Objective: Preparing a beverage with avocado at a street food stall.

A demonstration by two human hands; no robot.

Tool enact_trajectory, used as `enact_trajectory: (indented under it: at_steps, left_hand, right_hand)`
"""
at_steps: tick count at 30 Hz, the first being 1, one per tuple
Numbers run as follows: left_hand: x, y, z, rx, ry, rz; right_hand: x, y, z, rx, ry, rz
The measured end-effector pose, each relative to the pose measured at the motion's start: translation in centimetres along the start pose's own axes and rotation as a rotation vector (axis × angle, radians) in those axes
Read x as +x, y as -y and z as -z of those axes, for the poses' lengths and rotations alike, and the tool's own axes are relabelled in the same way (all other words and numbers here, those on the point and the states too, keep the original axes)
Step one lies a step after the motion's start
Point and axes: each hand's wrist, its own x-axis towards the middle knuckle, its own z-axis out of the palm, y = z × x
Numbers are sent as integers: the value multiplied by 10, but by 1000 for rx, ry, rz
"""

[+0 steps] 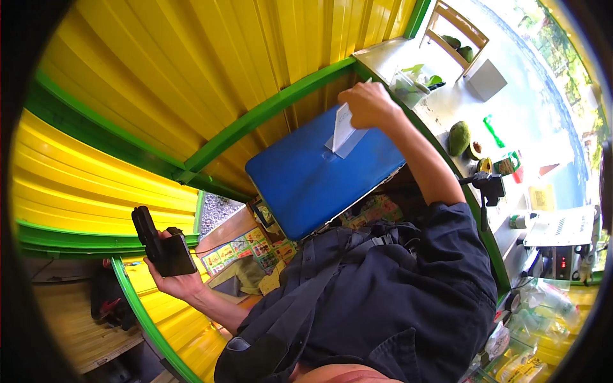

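Note:
My left hand is out to the left, gripping a black handheld device with a flat square panel; its exact kind is unclear. My right hand reaches forward and grips a white card that bears handwriting. The card is tilted, its lower end low over the blue lid of a large box, possibly a cooler. A pale flat piece shows beside the card's lower end. Whether it belongs to the card, I cannot tell.
Along the right runs a counter behind a green metal edge. On it are a plastic tub, a whole avocado, a cut avocado and a scale. A black clamp mount juts inward. Yellow corrugated walls enclose the left and front.

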Motion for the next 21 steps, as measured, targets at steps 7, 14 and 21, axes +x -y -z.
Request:
enact_trajectory:
  at_steps: [7,14,21]
  left_hand:
    - [-1,0,-2,-29,37,44]
    - [4,-7,6,-8,4,23]
    - [21,-6,11,-27,87,90]
  right_hand:
    - [36,-110,-46,-12,-446,442]
    - [38,-103,6,455,-55,105]
    - [20,-88,-6,1021,103,196]
